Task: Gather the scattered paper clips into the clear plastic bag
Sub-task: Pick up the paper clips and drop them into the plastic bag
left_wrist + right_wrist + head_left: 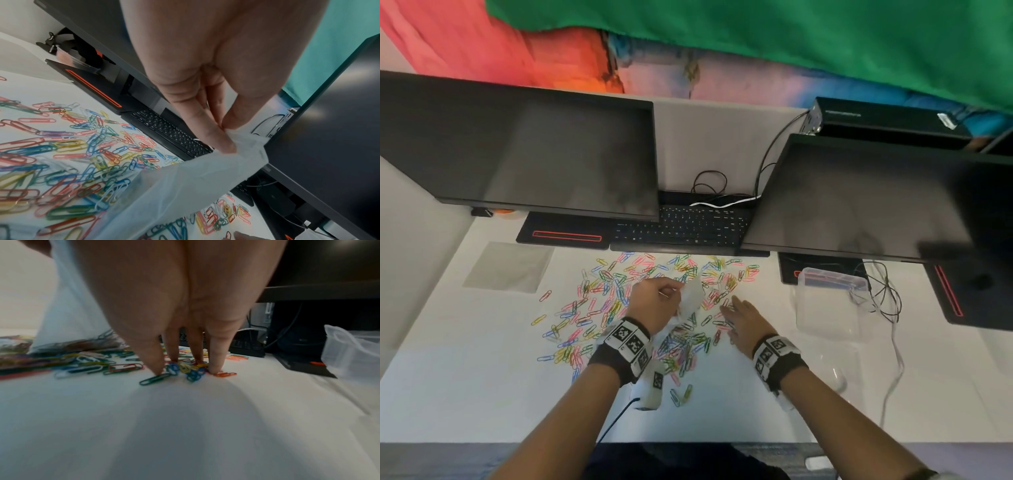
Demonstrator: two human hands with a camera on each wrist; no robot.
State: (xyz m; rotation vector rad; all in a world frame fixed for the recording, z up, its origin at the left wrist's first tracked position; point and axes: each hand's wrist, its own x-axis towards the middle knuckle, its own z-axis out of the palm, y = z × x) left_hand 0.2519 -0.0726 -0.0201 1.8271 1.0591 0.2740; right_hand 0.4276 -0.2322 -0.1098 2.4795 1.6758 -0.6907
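Thin, clear, floppy plastic bag (185, 186) hangs from my left hand (654, 301), whose fingertips (222, 142) pinch its crumpled top edge while its bottom, already holding some clips, rests on the white desk (185, 426); I judge the film too soft to stay open unaided, so the mouth edge is the place to hold. My right hand (746, 322) presses straight, spread fingers (214, 353) onto small coloured wire paper clips (599, 308) scattered across the desk beside the bag, light, stiff and prone to slide, likely best raked into a bunch. I can read no brand or label anywhere.
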